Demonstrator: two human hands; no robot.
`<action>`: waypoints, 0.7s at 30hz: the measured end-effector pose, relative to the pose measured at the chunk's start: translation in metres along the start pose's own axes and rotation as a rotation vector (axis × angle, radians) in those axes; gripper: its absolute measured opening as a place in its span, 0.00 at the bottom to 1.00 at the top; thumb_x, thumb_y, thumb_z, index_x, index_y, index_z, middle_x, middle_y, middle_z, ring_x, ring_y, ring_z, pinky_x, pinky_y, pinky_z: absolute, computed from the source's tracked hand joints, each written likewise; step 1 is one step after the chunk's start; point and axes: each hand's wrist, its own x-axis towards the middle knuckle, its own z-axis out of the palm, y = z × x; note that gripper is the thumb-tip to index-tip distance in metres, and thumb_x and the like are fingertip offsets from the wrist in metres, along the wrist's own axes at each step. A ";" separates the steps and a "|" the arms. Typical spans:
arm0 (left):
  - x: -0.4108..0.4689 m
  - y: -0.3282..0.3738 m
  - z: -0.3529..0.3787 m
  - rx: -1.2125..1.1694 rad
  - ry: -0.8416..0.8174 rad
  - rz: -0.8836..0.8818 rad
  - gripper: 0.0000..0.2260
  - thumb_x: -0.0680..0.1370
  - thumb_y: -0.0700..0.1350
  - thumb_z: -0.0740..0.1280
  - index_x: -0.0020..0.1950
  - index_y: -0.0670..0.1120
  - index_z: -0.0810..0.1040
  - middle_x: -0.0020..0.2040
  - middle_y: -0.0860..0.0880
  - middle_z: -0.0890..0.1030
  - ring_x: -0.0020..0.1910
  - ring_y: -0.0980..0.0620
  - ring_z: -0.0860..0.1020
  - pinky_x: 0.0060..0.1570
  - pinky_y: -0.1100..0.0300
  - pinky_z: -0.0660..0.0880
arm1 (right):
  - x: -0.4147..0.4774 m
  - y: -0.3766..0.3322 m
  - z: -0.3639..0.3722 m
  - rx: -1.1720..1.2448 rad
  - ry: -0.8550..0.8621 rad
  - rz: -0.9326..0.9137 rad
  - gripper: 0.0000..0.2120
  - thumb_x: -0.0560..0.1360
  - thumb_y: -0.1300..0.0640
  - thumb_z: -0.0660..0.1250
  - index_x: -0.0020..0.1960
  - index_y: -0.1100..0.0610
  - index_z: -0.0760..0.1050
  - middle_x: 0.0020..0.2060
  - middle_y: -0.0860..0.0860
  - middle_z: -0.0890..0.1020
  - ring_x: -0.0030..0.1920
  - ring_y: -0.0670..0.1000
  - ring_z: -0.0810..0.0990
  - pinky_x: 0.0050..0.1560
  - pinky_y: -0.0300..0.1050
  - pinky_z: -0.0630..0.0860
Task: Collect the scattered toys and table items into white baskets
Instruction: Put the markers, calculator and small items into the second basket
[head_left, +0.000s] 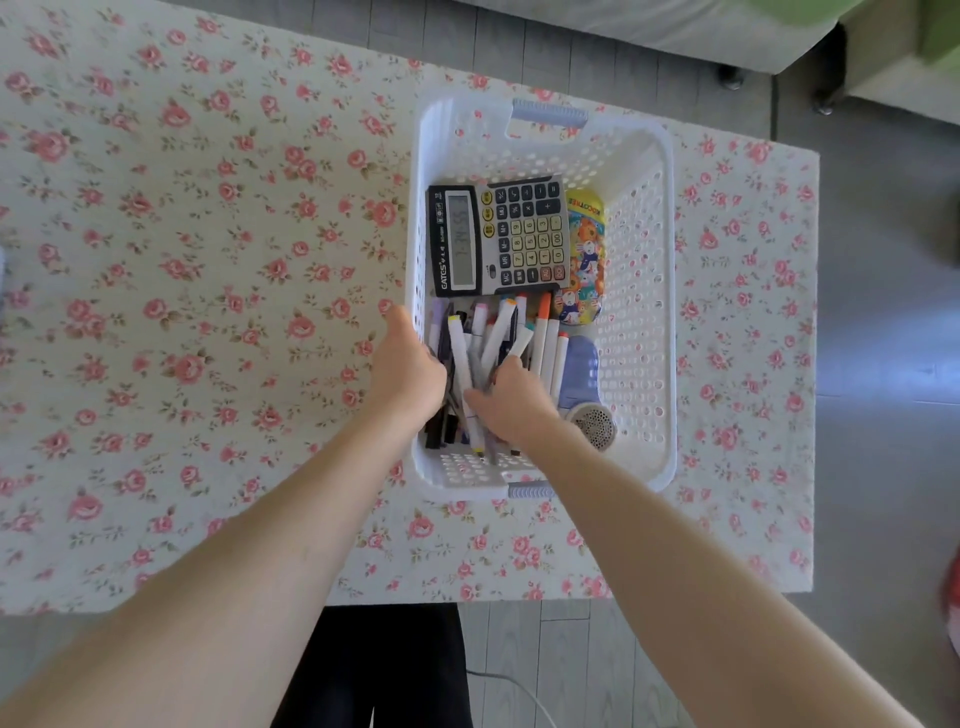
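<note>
A white perforated basket (641, 291) with pale blue handles stands on the floral tablecloth. Inside lie a black and silver calculator (496, 236), a colourful tin (584, 260), a heap of marker pens (545, 338) and a lilac device with a round mesh head (584, 384). My left hand (405, 369) reaches over the basket's left wall, fingers down among the markers. My right hand (511, 397) is inside the basket, its fingers curled round several markers. Which pens each hand holds is partly hidden.
The table (208, 260) under the flowered cloth stretches wide to the left of the basket. Its right edge is close to the basket, with grey floor (883, 338) beyond. A sofa base stands at the far top right.
</note>
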 end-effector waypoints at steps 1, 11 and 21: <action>0.001 0.000 0.000 -0.001 0.004 0.004 0.11 0.78 0.33 0.54 0.60 0.41 0.62 0.36 0.53 0.63 0.32 0.55 0.68 0.25 0.60 0.68 | -0.001 -0.002 0.005 0.067 0.008 0.014 0.14 0.77 0.53 0.61 0.56 0.60 0.64 0.40 0.53 0.72 0.42 0.56 0.75 0.34 0.44 0.69; 0.002 -0.002 0.002 -0.023 -0.014 0.006 0.12 0.78 0.33 0.55 0.60 0.42 0.61 0.36 0.56 0.60 0.33 0.55 0.69 0.39 0.47 0.78 | 0.013 0.023 -0.017 -0.041 0.353 0.059 0.26 0.77 0.49 0.59 0.71 0.56 0.58 0.71 0.59 0.60 0.71 0.60 0.58 0.66 0.54 0.65; 0.003 -0.004 0.002 -0.021 -0.009 0.001 0.10 0.78 0.34 0.54 0.51 0.48 0.57 0.35 0.55 0.61 0.35 0.51 0.70 0.40 0.43 0.78 | 0.012 -0.006 0.005 -0.217 0.275 -0.018 0.18 0.79 0.52 0.54 0.68 0.51 0.61 0.66 0.65 0.63 0.57 0.64 0.73 0.51 0.52 0.72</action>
